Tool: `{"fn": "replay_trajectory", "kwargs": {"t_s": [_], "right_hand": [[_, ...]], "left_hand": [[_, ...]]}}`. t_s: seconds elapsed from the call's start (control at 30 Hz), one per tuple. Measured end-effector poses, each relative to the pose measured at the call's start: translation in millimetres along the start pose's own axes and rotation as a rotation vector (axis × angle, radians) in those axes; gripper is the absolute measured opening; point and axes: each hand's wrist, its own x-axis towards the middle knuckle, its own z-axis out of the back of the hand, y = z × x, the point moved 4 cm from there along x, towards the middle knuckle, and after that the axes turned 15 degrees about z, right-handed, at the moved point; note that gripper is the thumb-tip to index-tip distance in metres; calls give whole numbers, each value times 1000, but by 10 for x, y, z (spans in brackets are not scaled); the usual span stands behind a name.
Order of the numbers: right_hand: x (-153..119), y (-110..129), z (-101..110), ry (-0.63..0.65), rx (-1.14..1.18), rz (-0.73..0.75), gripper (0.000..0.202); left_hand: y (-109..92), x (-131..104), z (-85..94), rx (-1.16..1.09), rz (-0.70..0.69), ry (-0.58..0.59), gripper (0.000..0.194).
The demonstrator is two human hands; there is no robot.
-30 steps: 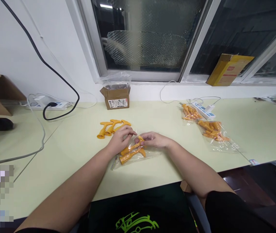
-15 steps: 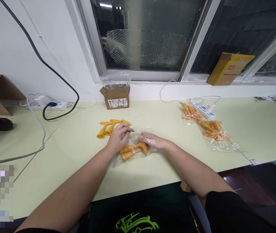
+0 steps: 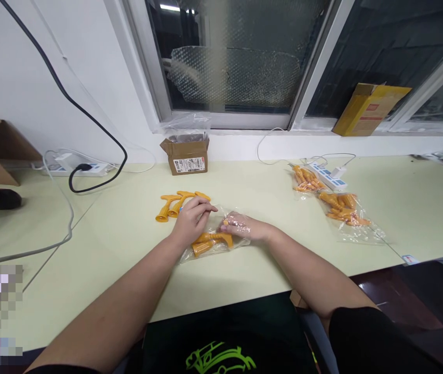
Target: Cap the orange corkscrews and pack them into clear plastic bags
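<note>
A clear plastic bag (image 3: pixel 221 251) lies on the table in front of me, with orange T-shaped pieces (image 3: pixel 204 245) inside. My left hand (image 3: pixel 193 221) has its fingers closed on the upper left part of the bag. My right hand (image 3: pixel 240 225) is inside the bag's film on the right, its fingers closed round the end of an orange piece. Just beyond my left hand, loose orange T-shaped pieces (image 3: pixel 163 210) lie on the table, partly covered by that hand.
Two filled bags of orange pieces (image 3: pixel 307 179) (image 3: pixel 345 209) lie at the right by a white power strip (image 3: pixel 328 177). A small cardboard box (image 3: pixel 188 157) stands against the wall. A black cable (image 3: pixel 61 85) hangs at the left.
My right fingers have shifted slightly inside the bag, and the orange piece under them has turned and moved a little. The bag's lower edge has risen slightly. My left hand has barely moved.
</note>
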Motion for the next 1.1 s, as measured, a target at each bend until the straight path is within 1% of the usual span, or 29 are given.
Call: {"fn": "replay_trajectory", "kwargs": {"t_s": [0.07, 0.13, 0.2, 0.3, 0.4, 0.5, 0.57, 0.63, 0.67, 0.7, 0.77, 0.8, 0.83, 0.9, 0.93, 1.0, 1.1], "right_hand": [[-11, -11, -9, 16, 20, -15, 47], [-32, -35, -6, -25, 37, -37, 41], [-55, -62, 1, -80, 27, -64, 34], [-72, -88, 0, -137, -25, -78, 34], [-52, -127, -26, -183, -39, -74, 33], [-19, -222, -37, -243, -61, -80, 31], [-10, -309, -20, -268, -83, -78, 29], [-11, -382, 9, -245, -67, -29, 28], [-17, -405, 26, -219, -43, 13, 29], [-27, -416, 43, -187, -17, 62, 31], [-59, -418, 74, -126, 38, 143, 36], [-79, -418, 86, -109, 69, 159, 39], [-98, -420, 95, -104, 96, 159, 43], [-131, -442, 107, -138, 117, 119, 48], [-142, -461, 109, -170, 107, 85, 48], [-151, -505, 104, -234, 61, 21, 40], [-131, -550, 85, -291, -17, -31, 22]], "left_hand": [[-15, 8, 20, 16, 13, -34, 26], [-21, 17, 29, 38, 37, -52, 26], [-10, 25, 21, 70, 71, -42, 26], [37, 39, -4, 139, 108, 5, 26], [53, 50, 10, 224, 79, 26, 27], [-49, 46, 53, 269, 14, 45, 25], [-203, 19, 33, 244, -45, 143, 22], [-405, -42, -52, 190, -121, 318, 22], [-505, -81, -110, 169, -156, 405, 26], [-593, -117, -173, 158, -182, 472, 33], [-715, -171, -300, 160, -220, 535, 49], [-746, -187, -362, 171, -238, 539, 53], [-759, -196, -423, 189, -258, 533, 51], [-743, -199, -531, 236, -290, 492, 34], [-723, -196, -578, 262, -298, 469, 26], [-683, -186, -650, 303, -276, 422, 23], [-671, -178, -700, 366, -168, 339, 19]]}}
